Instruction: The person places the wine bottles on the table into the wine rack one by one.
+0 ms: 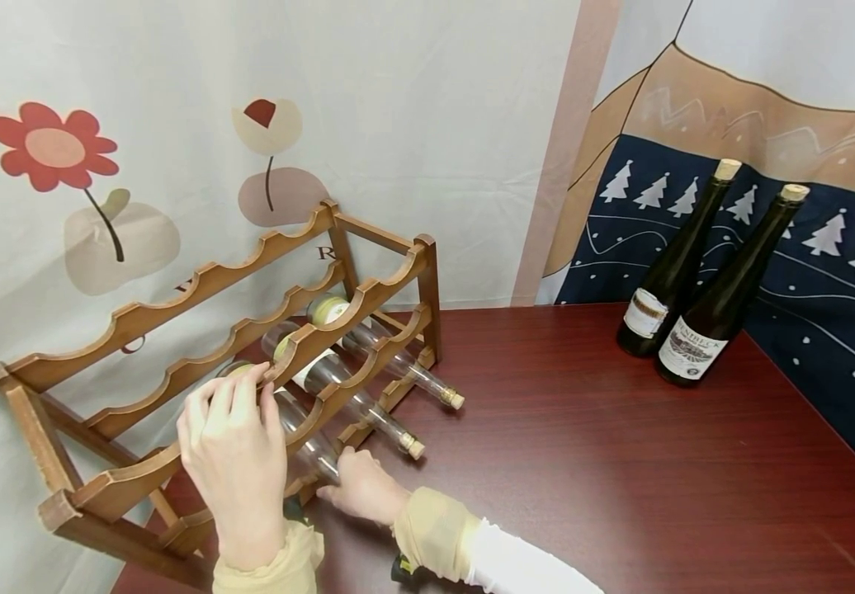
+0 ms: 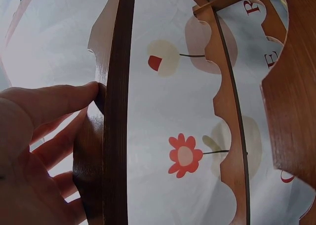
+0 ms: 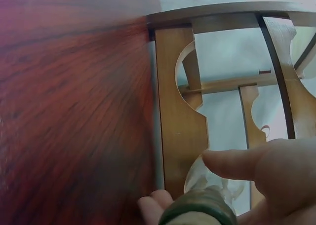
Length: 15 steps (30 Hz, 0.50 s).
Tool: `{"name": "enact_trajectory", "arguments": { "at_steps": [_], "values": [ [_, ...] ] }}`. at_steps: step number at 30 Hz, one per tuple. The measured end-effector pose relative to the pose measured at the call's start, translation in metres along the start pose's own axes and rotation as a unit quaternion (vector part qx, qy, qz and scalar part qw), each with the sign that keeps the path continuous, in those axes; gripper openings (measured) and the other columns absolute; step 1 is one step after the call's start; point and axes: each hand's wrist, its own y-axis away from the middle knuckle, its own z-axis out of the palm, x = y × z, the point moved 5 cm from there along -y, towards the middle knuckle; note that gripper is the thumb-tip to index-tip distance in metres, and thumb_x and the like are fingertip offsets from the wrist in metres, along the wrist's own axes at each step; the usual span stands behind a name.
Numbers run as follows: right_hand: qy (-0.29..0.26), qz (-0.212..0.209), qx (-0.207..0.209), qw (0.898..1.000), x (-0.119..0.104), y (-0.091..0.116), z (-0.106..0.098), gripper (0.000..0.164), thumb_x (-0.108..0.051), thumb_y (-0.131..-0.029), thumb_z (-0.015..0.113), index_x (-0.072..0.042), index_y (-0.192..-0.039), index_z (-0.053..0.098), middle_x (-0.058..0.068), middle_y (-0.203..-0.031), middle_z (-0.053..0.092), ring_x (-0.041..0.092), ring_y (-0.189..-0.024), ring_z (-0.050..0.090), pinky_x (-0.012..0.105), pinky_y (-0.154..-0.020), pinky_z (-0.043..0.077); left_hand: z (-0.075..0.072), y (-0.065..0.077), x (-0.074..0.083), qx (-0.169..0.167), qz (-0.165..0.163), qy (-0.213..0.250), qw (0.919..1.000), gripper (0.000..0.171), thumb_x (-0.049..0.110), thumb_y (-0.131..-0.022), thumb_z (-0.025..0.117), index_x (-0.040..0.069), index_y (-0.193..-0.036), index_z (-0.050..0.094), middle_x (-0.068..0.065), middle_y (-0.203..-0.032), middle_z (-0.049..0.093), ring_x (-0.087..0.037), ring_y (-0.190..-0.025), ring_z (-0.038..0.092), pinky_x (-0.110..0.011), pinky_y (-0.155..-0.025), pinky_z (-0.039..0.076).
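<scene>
My left hand (image 1: 234, 445) grips the top front rail of a wooden wine rack (image 1: 390, 289). In the left wrist view its thumb lies on one side of the scalloped rail (image 2: 96, 151) and the fingers on the other. Lower down, my right hand (image 1: 368, 487) holds the neck end of a clear glass bottle (image 1: 316, 450), which slopes out of the rack toward me. In the right wrist view, the bottle's corked end (image 3: 200, 210) sits between thumb and fingers, close to the lowest rail. Its body is partly hidden behind my left hand.
Two more clear corked bottles, a middle one (image 1: 375, 415) and a right one (image 1: 423, 379), lie in the rack, necks forward. Two dark green wine bottles, one left (image 1: 668, 268) and one right (image 1: 732, 289), stand on the red-brown table (image 1: 546, 429). A printed curtain (image 1: 435, 124) hangs behind.
</scene>
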Motion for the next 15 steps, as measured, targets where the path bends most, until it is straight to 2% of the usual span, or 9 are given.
{"name": "enact_trajectory", "arguments": {
  "at_steps": [7, 15],
  "values": [
    [0.044, -0.008, 0.021, 0.999, 0.0043, 0.0029, 0.0003, 0.047, -0.038, -0.076, 0.076, -0.006, -0.097, 0.05, 0.008, -0.079, 0.062, 0.023, -0.067, 0.065, 0.029, -0.056, 0.051, 0.0001, 0.0001, -0.0001, -0.003, 0.001, -0.002, 1.0, 0.017, 0.003, -0.086, 0.065, 0.0, -0.102, 0.067, -0.02, -0.096, 0.069, -0.041, -0.097, 0.053, -0.052, -0.086, 0.041],
    [0.044, -0.016, 0.036, 0.998, 0.005, 0.0045, -0.001, 0.046, -0.039, -0.077, 0.075, -0.007, -0.097, 0.049, 0.006, -0.08, 0.06, 0.022, -0.067, 0.064, 0.028, -0.055, 0.05, 0.0002, 0.0, -0.0003, -0.004, -0.001, 0.001, 1.0, 0.017, 0.002, -0.086, 0.064, 0.0, -0.103, 0.067, -0.02, -0.097, 0.069, -0.041, -0.097, 0.053, -0.052, -0.086, 0.041]
  ]
}}
